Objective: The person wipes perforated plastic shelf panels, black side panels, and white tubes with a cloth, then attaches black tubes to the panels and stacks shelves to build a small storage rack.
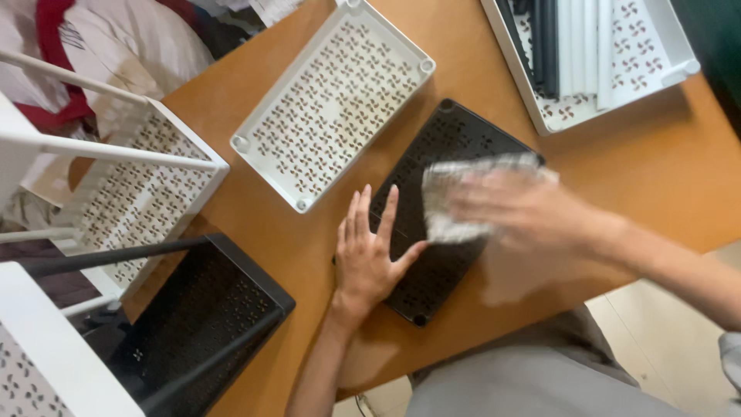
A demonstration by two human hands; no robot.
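Two hands are seen over a black perforated tray [451, 224] that lies flat near the front edge of the orange-brown table [664, 170]. The left hand [369, 259] is pressed flat on the tray's near-left part, fingers spread and straight. The right hand [532, 212] is blurred; a crumpled whitish cloth [455, 197] is held against the tray's top, though the exact grip of the fingers cannot be told. The tray is judged light, stiff plastic, likely to slide on the smooth wood unless pinned; it is best taken by its raised rim or the round corner sockets. The cloth is judged soft and limp. No readable labels or signs are shown. A white perforated tray [332, 104] is set just beyond the black one, another white tray with black and white rods [594, 54] at the far right, and assembled white and black shelving [116, 255] at the left
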